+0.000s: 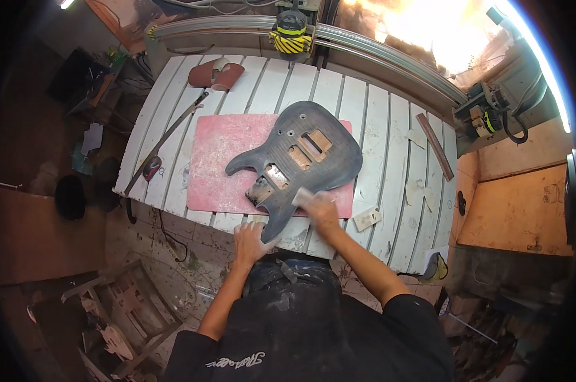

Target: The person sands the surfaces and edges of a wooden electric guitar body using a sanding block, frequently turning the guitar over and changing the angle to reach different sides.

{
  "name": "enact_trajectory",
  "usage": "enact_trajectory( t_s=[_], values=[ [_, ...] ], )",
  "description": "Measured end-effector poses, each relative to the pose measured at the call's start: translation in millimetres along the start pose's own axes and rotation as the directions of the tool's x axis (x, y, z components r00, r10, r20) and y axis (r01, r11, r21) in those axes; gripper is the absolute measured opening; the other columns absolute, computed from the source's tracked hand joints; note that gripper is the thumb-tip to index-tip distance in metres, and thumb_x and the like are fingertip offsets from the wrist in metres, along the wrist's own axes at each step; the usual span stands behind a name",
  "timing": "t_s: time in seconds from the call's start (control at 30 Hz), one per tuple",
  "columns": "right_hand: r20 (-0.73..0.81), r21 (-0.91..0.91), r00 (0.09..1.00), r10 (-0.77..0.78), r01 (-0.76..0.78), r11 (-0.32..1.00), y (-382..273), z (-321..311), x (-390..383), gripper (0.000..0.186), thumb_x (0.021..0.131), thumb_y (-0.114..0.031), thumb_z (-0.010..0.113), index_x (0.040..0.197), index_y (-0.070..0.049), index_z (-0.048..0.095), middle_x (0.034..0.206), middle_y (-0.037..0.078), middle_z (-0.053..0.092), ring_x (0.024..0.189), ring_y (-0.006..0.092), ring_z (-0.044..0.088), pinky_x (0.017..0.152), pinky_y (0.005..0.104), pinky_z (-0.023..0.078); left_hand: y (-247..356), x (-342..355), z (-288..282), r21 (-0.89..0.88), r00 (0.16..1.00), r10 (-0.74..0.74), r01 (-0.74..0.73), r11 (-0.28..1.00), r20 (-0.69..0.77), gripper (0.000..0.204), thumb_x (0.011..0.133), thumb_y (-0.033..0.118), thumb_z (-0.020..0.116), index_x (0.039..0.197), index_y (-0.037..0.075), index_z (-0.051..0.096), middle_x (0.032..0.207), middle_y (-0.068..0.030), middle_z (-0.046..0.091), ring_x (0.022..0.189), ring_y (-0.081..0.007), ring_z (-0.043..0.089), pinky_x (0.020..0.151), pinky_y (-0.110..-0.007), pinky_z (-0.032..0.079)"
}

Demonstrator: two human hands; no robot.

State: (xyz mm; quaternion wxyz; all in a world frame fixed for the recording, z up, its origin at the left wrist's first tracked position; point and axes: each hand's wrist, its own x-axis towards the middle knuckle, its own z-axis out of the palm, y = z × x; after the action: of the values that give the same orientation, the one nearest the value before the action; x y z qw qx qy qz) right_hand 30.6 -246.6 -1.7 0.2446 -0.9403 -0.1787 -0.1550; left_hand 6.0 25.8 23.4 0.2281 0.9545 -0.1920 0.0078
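Note:
A dark, grey-black electric guitar body [308,177] with bare-wood cavities lies on a pink mat [218,149], one horn pointing toward me. My left hand [250,243] grips the tip of that near horn at the table's front edge, its fingers curled round it. In my right hand [322,212] is a small pale pad [302,197], pressed against the body's near edge close to the same horn. The hand is slightly blurred, and I cannot tell what the pad is made of.
The mat lies on a white slatted table [390,229]. Reddish-brown sandpaper [227,77], a long thin bar [173,127] and a red-and-black object [151,167] are on its left. Toward the right are a small pale block [367,218], paper scraps [415,192] and a brown strip [434,146].

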Motion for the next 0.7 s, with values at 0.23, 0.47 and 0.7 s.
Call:
enact_trajectory(
  t_s=[0.23, 0.47, 0.7],
  values=[
    [-0.087, 0.06, 0.996, 0.017, -0.012, 0.998, -53, 2, -1, 0.048, 0.08, 0.002, 0.065, 0.125, -0.015, 0.073, 0.125, 0.006, 0.073, 0.098, 0.0284, 0.061, 0.082, 0.0428, 0.051, 1, 3, -3, -0.029, 0.996, -0.07, 0.071, 0.997, 0.051, 0.06, 0.072, 0.057, 0.083, 0.102, 0.006, 0.072, 0.094, -0.0115, 0.069, 0.093, -0.0326, 0.063, 0.087, -0.048, 0.041],
    [-0.164, -0.081, 0.967, 0.195, -0.21, 0.974, -16, 5, 8, 0.045, 0.083, -0.001, 0.063, 0.126, -0.014, 0.073, 0.13, 0.006, 0.071, 0.086, 0.0297, 0.062, 0.078, 0.0414, 0.05, 9, 14, -14, 0.007, 0.959, -0.162, 0.165, 0.986, 0.234, 0.063, 0.072, 0.053, 0.084, 0.11, 0.005, 0.069, 0.097, -0.0154, 0.07, 0.099, -0.0369, 0.065, 0.088, -0.051, 0.046],
    [-0.266, -0.04, 0.954, 0.136, -0.152, 0.988, 37, -11, 0, 0.042, 0.084, 0.001, 0.06, 0.119, -0.016, 0.076, 0.129, 0.009, 0.071, 0.094, 0.0315, 0.067, 0.081, 0.042, 0.051, 31, 30, -6, -0.092, 0.955, -0.218, 0.24, 0.966, 0.201, 0.071, 0.072, 0.047, 0.085, 0.116, -0.001, 0.06, 0.105, -0.0231, 0.067, 0.105, -0.0444, 0.064, 0.088, -0.053, 0.053]
  ],
)
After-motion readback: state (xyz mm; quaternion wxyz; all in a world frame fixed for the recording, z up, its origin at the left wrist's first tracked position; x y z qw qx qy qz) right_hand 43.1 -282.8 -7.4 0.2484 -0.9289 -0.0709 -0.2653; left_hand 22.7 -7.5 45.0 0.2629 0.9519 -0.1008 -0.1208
